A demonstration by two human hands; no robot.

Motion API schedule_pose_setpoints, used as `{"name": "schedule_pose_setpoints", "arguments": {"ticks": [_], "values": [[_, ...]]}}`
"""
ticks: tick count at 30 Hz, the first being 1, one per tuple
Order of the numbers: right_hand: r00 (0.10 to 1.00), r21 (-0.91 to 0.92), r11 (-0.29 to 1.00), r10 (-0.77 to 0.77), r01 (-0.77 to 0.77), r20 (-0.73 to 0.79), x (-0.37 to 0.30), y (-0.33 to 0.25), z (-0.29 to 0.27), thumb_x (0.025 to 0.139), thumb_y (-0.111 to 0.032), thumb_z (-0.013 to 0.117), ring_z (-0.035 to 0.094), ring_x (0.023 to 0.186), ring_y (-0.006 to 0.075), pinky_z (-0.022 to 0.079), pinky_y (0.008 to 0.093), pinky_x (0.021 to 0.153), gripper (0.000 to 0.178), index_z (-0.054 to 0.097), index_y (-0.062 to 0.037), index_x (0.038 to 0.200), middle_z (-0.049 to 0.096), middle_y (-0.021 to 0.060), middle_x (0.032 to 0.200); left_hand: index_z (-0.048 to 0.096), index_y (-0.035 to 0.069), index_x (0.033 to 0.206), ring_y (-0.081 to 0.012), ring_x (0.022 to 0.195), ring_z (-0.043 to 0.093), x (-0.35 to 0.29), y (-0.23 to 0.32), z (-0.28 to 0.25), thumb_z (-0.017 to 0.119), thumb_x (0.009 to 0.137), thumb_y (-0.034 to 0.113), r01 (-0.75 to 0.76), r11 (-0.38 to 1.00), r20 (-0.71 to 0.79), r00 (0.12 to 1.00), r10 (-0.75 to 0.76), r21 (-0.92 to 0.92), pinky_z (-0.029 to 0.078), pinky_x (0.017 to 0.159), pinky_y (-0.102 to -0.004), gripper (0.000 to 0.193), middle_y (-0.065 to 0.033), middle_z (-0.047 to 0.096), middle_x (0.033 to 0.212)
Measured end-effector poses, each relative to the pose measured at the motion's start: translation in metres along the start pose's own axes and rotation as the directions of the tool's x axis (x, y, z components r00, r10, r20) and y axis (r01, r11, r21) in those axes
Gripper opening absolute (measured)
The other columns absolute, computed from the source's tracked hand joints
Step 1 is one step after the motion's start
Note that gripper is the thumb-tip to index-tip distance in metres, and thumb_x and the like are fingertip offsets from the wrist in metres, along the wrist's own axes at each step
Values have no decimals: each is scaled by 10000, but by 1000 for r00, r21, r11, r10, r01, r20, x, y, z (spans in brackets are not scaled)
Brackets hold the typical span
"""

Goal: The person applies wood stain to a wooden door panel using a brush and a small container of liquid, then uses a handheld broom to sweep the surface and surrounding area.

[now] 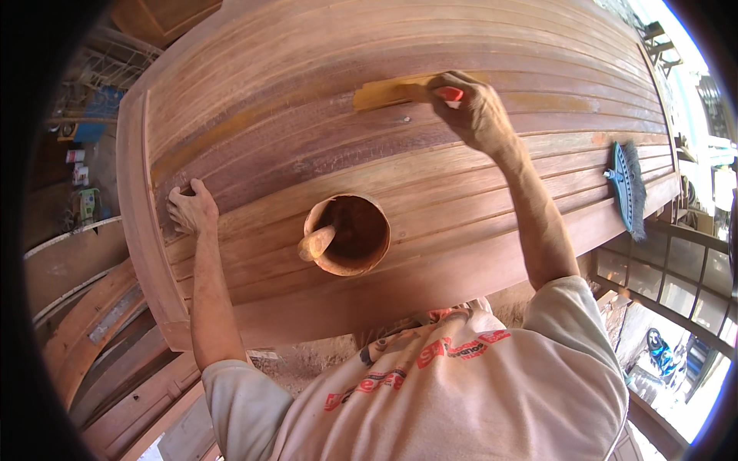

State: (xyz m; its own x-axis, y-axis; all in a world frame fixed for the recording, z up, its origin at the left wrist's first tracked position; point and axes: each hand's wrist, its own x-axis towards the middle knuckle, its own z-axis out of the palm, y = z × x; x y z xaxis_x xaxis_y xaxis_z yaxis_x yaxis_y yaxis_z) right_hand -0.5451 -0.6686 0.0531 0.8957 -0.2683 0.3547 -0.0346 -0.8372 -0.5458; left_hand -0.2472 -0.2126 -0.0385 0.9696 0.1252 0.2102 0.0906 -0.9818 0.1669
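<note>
Wooden panel [430,192]: one
Round tub [347,234]: one, near lower edge
Hand brush [629,188]: one, right edge
Yellow putty knife [392,94]: one

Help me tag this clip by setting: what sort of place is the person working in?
Most likely a woodworking or carpentry shop, partly open to daylight. A large slatted wooden panel fills the bench, a tub of brown filler sits on it, a dust brush lies at its right edge, and curved timber offcuts stack up on the left.

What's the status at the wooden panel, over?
Right hand gripping a red-handled tool, spreading yellow filler on the slatted wooden panel. Left hand flat on the panel's left side. Paste pot with stick mid-panel; brush lying right.
</note>
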Motion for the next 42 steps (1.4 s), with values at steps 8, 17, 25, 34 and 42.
{"name": "schedule_pose_setpoints", "arguments": {"ticks": [8, 17, 25, 34, 42], "values": [[988, 99, 983, -154, 151, 15, 37, -4, 12, 977, -102, 719, 757, 959, 260, 653, 384, 829, 165, 745, -56, 1133, 767, 92, 1107, 488, 56, 1474, -421, 1463, 402, 1, 4, -1, 557, 977, 557, -20, 1000, 10, 1000, 20, 0, 309, 1165, -656, 709, -244, 460, 1549], [908, -74, 972, 234, -223, 347, 34, 10, -38, 892, -121, 669, 715, 789, 223, 590, 405, 717, 94, 713, -88, 968, 733, 90, 896, 497, 54, 1460, -421, 1451, 415, 4, 2, 1, 566, 975, 547, -22, 1000, -20, 1000, 22, -21, 298, 1176, -636, 695, -257, 475, 1527], [955, -34, 990, 144, -140, 260, 9, 37, -46, 872, -93, 631, 696, 775, 226, 577, 412, 706, 78, 700, -72, 903, 698, 60, 928, 507, 43, 1457, -421, 1449, 424, -3, 11, -6, 560, 971, 539, -17, 999, 10, 1000, 17, -36, 314, 1167, -627, 696, -251, 488, 1523], [960, 37, 987, 142, -155, 240, 6, 19, -47, 877, -55, 637, 689, 863, 280, 554, 403, 800, 136, 698, -39, 997, 701, 113, 986, 494, 51, 1471, -421, 1458, 409, 2, 3, 1, 540, 977, 556, -9, 999, -8, 1000, 8, -33, 305, 1172, -638, 707, -258, 464, 1544], [993, 132, 991, -27, 11, 114, 9, 0, -9, 894, -91, 664, 724, 908, 354, 595, 433, 812, 190, 746, -68, 1063, 734, 156, 1054, 490, 57, 1474, -412, 1452, 409, 1, 9, 2, 541, 967, 566, -12, 1000, 25, 1000, 13, -27, 313, 1156, -629, 720, -251, 459, 1538]]}}
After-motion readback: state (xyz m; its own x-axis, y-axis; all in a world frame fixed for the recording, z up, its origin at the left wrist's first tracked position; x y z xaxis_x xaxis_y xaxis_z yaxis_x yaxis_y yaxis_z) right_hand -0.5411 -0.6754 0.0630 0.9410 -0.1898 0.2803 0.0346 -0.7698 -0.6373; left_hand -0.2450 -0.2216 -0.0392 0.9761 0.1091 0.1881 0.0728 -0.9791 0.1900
